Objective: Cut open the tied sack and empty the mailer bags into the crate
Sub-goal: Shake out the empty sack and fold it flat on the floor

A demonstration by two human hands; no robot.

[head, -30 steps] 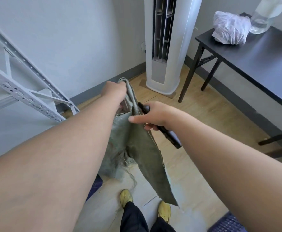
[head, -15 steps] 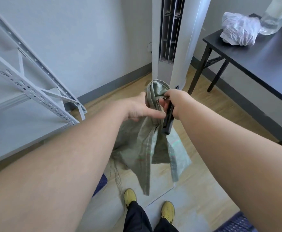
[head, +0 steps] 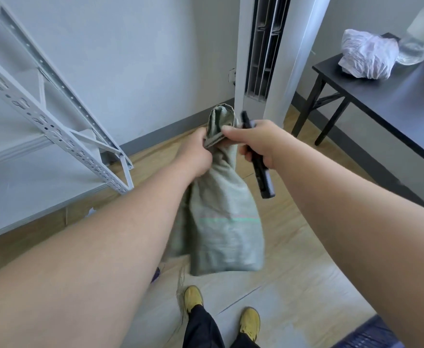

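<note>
While both hands (head: 195,156) (head: 258,143) grip sack (head: 224,222), right also clutches cutter (head: 262,177); shelving (head: 55,126) left.

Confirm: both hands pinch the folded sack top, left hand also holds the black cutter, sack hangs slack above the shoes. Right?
Not quite. The head view shows the black cutter in the right hand, not the left hand. The rest stands: both hands pinch the folded top of the sack, which hangs slack above the shoes.
</note>
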